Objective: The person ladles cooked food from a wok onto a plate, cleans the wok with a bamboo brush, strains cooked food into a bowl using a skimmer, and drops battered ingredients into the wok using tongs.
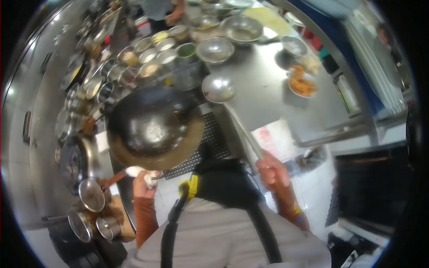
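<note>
A large dark wok point(154, 129) is tilted so that its shiny inside shows, with a few small specks on its surface. My left hand point(145, 183) is closed around a white cloth point(136, 171) at the wok's near rim. In my right hand point(272, 169), fingers wrapped round it, is the long handle of a metal ladle point(218, 88). The ladle's bowl is up and to the right of the wok, apart from it, and looks bright and without visible food. Black perforated matting point(214, 134) lies beyond the wok's right side.
Metal bowls point(215, 50) and several small containers of ingredients stand behind the wok. A bowl of orange-brown food point(301, 82) sits on the steel counter point(254, 82) at right. Pots point(92, 195) line the left side. Another person's hand point(175, 17) shows at the top.
</note>
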`<act>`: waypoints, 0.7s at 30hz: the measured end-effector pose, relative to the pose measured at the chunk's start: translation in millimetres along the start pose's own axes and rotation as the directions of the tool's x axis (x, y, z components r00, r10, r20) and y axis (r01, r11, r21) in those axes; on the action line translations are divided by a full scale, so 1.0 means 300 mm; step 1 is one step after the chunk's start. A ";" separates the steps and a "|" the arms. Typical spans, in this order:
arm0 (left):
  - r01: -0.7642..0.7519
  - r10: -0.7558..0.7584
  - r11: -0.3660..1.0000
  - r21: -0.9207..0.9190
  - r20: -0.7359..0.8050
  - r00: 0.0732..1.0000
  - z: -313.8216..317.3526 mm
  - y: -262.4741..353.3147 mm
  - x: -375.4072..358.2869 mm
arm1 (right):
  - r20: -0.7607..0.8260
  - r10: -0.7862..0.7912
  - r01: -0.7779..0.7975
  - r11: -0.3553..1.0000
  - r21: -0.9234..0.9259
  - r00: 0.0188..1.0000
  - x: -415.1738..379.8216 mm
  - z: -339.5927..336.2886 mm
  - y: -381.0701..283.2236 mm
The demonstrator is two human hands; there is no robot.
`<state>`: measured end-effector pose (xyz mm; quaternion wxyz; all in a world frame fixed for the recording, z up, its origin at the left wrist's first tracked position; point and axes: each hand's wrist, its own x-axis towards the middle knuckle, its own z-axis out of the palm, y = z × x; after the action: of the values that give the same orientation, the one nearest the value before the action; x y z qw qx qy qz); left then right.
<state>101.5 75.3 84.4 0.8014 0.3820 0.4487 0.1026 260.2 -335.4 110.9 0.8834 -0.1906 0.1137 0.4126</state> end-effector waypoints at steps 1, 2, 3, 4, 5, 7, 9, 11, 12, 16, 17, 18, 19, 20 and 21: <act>0.031 -0.031 1.000 0.001 -0.007 0.999 0.007 -0.005 -0.009 | 0.056 0.022 -0.028 0.994 0.109 0.998 0.001 0.019 -0.005; 0.083 -0.080 0.995 -0.062 0.042 0.996 -0.045 -0.027 0.023 | 0.104 -0.007 -0.007 0.991 0.132 0.995 -0.004 0.034 -0.022; 0.054 -0.051 0.994 -0.092 0.040 0.998 -0.016 -0.020 -0.004 | 0.080 -0.064 0.062 0.998 0.030 0.995 -0.014 0.046 -0.052; 0.058 -0.051 0.991 -0.118 0.061 0.997 -0.044 -0.028 0.007 | 0.051 -0.128 0.132 0.988 -0.076 0.990 -0.032 0.055 -0.087; 0.061 -0.050 0.988 -0.145 0.081 0.995 -0.076 -0.031 0.026 | 0.027 -0.190 0.192 0.964 -0.185 0.981 -0.053 0.064 -0.122; 0.037 -0.030 0.988 -0.149 0.046 0.998 -0.028 0.011 -0.017 | -0.126 -0.467 0.273 0.692 -0.669 0.875 -0.091 0.119 -0.183; 0.064 -0.040 0.973 -0.222 0.112 0.993 -0.028 0.065 -0.049 | -0.114 -0.706 0.155 0.305 -0.940 0.699 -0.070 0.044 -0.214; 0.040 -0.001 0.963 -0.267 0.143 0.990 -0.072 0.113 -0.068 | 0.027 -0.828 -0.087 -0.091 -0.992 0.561 -0.067 -0.086 -0.250; 0.017 0.027 0.964 -0.267 0.157 0.987 -0.118 0.142 -0.063 | 0.126 -0.853 -0.225 -0.273 -0.935 0.507 -0.060 -0.141 -0.267; -0.086 0.136 0.935 -0.344 0.123 0.983 -0.204 0.259 -0.092 | 0.252 -0.894 -0.340 -0.383 -0.859 0.370 -0.006 -0.255 -0.243; -0.109 0.184 0.919 -0.379 0.168 0.969 -0.249 0.282 -0.078 | 0.209 -0.909 -0.319 -0.331 -0.888 0.361 0.014 -0.250 -0.250; -0.183 0.235 0.914 -0.363 0.103 0.967 -0.295 0.309 -0.064 | 0.166 -0.921 -0.296 -0.278 -0.914 0.353 0.036 -0.227 -0.258; -0.257 0.286 0.905 -0.338 0.040 0.957 -0.347 0.341 -0.046 | 0.118 -0.931 -0.271 -0.220 -0.937 0.346 0.060 -0.200 -0.260; -0.291 0.296 0.897 -0.333 -0.035 0.954 -0.409 0.379 -0.017 | 0.008 -0.912 -0.084 -0.046 -0.995 0.411 0.084 -0.151 -0.258; -0.291 0.279 0.898 -0.330 -0.086 0.956 -0.424 0.411 -0.008 | 0.008 -0.896 0.031 0.006 -1.000 0.444 0.113 -0.115 -0.246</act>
<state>20.9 225.1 134.0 0.8232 0.2977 0.3780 0.3015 337.0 -370.4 85.6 0.5399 -0.8339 0.0739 -0.0876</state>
